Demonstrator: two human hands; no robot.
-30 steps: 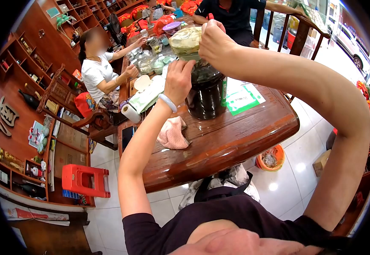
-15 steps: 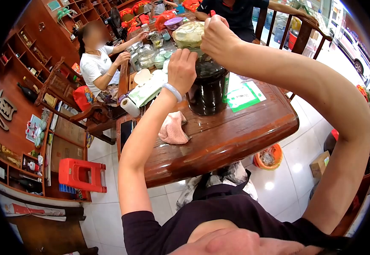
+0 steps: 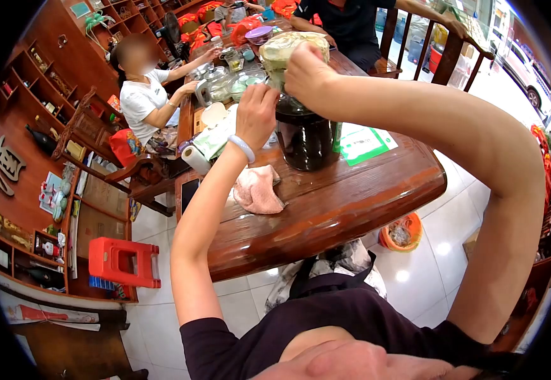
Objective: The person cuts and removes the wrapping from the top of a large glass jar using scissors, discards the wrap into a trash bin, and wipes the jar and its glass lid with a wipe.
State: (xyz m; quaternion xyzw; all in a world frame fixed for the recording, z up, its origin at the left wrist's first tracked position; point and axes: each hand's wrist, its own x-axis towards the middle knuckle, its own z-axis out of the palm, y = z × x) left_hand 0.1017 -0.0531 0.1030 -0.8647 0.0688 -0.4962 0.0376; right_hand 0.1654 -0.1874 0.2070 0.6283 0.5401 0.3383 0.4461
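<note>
A large jar [image 3: 307,142] full of dark contents stands on the wooden table. A crinkled, pale yellowish plastic-like cover [image 3: 291,50] is bunched over its top. My left hand [image 3: 256,114], a pale bangle on its wrist, is closed in a pinch at the left of the jar's neck. My right hand [image 3: 310,76] is curled closed against the cover's near right side. What the fingers of either hand grip is too small or hidden to make out. A pink cloth [image 3: 258,190] lies crumpled on the table below my left wrist.
A green-and-white sheet [image 3: 367,144] lies right of the jar. Glass teaware [image 3: 218,82] and a paper roll [image 3: 195,158] are to the left. One person [image 3: 145,95] sits left, another [image 3: 345,28] behind the jar. A red stool [image 3: 123,261] and an orange bin [image 3: 401,231] are on the floor.
Both hands have come lower around the jar's neck, the right one down and slightly left. More of the cover's top shows. The seated person's near hand has moved toward the teaware.
</note>
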